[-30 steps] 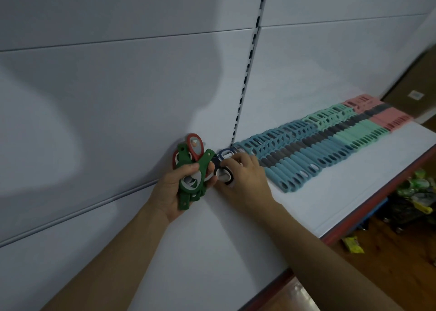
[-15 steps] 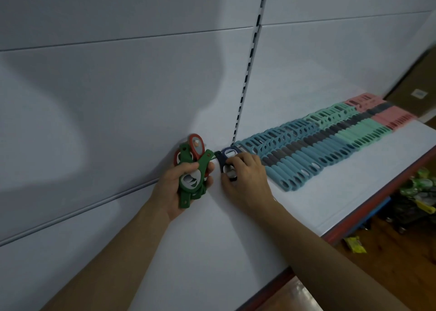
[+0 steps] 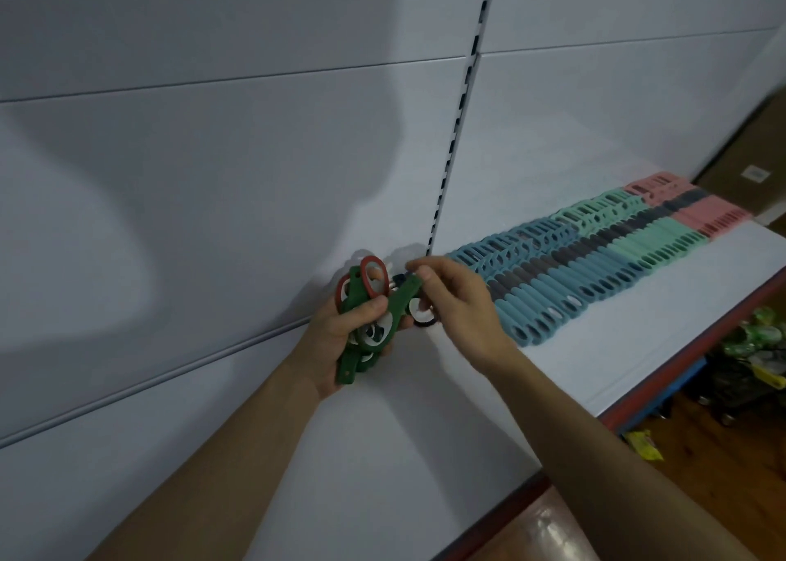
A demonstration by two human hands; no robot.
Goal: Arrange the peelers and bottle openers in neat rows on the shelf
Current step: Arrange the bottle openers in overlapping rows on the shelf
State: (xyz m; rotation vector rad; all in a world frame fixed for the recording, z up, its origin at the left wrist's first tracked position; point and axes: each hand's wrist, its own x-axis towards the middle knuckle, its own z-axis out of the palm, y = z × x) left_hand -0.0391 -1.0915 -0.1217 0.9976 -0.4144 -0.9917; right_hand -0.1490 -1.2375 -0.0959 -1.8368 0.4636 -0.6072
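My left hand [image 3: 340, 339] grips a bunch of green and red bottle openers [image 3: 361, 305] above the white shelf [image 3: 383, 454], close to the back wall. My right hand [image 3: 459, 301] pinches the top end of one green opener [image 3: 402, 301] in that bunch. A dark navy opener [image 3: 421, 316] lies flat on the shelf just under my right hand, partly hidden. To its right runs a neat row of blue peelers [image 3: 553, 288], then mint ones [image 3: 663, 237] and pink ones [image 3: 697, 207].
A slotted upright [image 3: 457, 135] runs down the white back panel behind my hands. The shelf's red front edge [image 3: 680, 356] runs diagonally at right. Below it, packaged goods [image 3: 757, 348] sit on a wooden floor. A cardboard box [image 3: 757, 165] stands at the far right.
My right hand has left the navy opener on the shelf and risen to pinch a green opener in my left hand's bunch. My left hand has hardly moved.
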